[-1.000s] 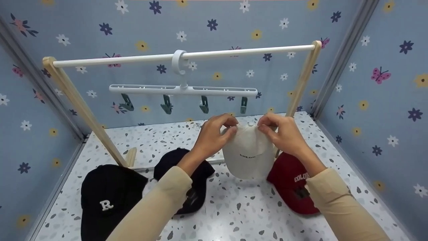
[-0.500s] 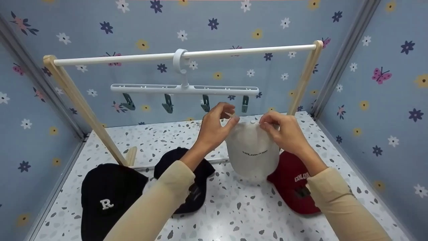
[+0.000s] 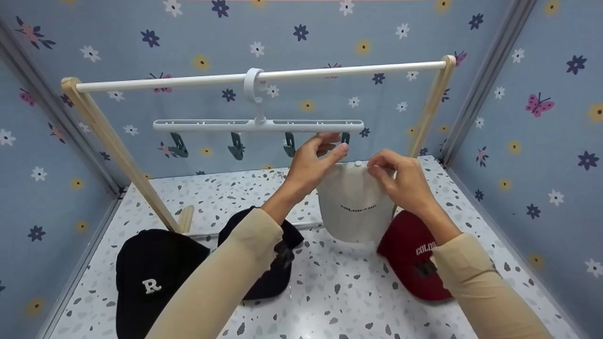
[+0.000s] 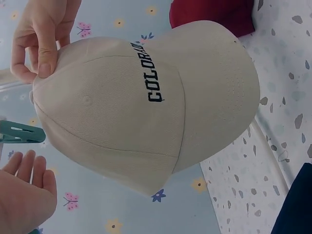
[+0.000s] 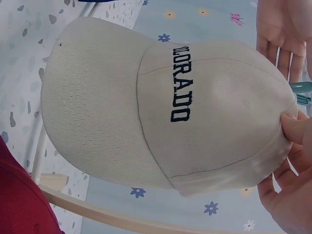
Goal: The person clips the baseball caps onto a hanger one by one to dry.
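Observation:
My right hand [image 3: 400, 181] pinches the crown of a beige baseball cap [image 3: 355, 202] with dark lettering, which hangs brim down. In the right wrist view the thumb of that hand [image 5: 292, 161] presses on the crown top. Off the cap, my left hand [image 3: 313, 162] is raised by the rightmost green clip [image 3: 346, 139]. Its fingers look extended in the left wrist view, where the left hand [image 4: 29, 192] is just beside the clip [image 4: 22, 132] and apart from the cap [image 4: 112, 107]. The clips hang from a white hanger [image 3: 212, 125].
The hanger hooks over the white rod [image 3: 348, 72] of a wooden rack [image 3: 113, 141]. On the speckled table [image 3: 330, 287] lie a black cap [image 3: 150, 268], a dark navy cap [image 3: 278, 273] partly behind my left sleeve, and a red cap [image 3: 412, 263].
My left hand has let go of the cap's crown and moved up to the rightmost clip. My right hand keeps its pinch, and the cap has risen slightly.

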Available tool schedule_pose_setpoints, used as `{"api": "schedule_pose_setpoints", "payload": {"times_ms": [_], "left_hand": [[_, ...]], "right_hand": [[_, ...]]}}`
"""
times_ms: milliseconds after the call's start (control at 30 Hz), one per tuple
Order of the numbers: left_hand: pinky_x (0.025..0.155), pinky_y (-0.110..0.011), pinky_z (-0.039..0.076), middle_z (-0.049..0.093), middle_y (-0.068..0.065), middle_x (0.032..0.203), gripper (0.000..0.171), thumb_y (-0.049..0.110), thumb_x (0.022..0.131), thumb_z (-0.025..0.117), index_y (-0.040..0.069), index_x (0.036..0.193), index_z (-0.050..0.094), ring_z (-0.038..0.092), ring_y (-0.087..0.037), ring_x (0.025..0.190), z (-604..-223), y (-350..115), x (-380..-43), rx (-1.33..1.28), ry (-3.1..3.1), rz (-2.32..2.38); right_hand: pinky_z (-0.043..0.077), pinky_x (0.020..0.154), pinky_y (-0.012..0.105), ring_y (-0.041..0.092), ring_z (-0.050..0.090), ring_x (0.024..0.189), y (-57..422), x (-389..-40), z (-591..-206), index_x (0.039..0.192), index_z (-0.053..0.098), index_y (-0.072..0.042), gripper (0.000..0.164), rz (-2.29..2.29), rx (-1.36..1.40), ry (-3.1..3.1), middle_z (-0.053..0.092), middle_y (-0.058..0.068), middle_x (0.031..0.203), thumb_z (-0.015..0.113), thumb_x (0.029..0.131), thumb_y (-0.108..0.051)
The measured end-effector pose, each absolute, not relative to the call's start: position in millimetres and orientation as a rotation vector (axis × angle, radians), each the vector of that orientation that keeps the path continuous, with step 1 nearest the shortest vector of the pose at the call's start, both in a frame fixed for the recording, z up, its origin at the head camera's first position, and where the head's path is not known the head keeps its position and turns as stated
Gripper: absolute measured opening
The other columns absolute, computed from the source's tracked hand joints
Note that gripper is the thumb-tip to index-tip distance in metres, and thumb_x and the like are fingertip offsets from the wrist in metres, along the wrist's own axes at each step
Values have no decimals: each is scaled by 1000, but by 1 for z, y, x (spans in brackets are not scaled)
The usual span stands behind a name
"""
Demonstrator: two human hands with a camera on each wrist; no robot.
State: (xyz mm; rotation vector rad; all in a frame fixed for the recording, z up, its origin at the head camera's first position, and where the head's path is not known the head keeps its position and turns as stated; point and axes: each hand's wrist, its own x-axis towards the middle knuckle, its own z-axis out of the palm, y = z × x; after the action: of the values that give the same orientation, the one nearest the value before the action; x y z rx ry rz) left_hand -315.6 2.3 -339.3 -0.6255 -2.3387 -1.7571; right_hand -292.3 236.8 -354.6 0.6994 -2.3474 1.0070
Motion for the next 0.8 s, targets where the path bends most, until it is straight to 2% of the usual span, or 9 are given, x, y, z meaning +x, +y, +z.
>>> {"api": "schedule_pose_setpoints", "payload": {"times_ms": [133, 333, 567, 800], "left_hand": [[112, -26, 46, 65, 0, 141, 54, 43, 102, 73, 14, 146, 61, 61, -12, 129, -339, 3, -316, -633, -2293, -1866], [107, -27, 50, 69, 0, 133, 52, 41, 100, 76, 13, 142, 64, 64, -12, 125, -336, 7, -317, -591, -2267, -1923], [106, -28, 51, 71, -5, 131, 48, 37, 104, 70, 8, 142, 64, 66, -14, 122, -333, 11, -317, -610, -2268, -1918], [102, -30, 53, 73, -3, 124, 41, 38, 107, 66, 10, 137, 68, 66, -13, 115, -335, 12, -316, -551, -2290, -1877]], "right_hand": [[51, 76, 23, 16, 64, 80, 237, -294, -355, 100, 74, -7, 5, 1002, 701, -2334, 77, 5, 95, 72, 100, -3], [51, 77, 21, 15, 66, 82, 236, -296, -355, 99, 74, -6, 5, 1009, 716, -2320, 78, 5, 94, 73, 100, -1], [52, 78, 21, 16, 70, 84, 235, -297, -355, 97, 74, -7, 6, 1003, 711, -2302, 78, 5, 93, 74, 99, -2], [52, 77, 20, 18, 72, 84, 233, -298, -357, 97, 73, -4, 6, 1036, 717, -2286, 79, 6, 93, 73, 98, 2]]}}
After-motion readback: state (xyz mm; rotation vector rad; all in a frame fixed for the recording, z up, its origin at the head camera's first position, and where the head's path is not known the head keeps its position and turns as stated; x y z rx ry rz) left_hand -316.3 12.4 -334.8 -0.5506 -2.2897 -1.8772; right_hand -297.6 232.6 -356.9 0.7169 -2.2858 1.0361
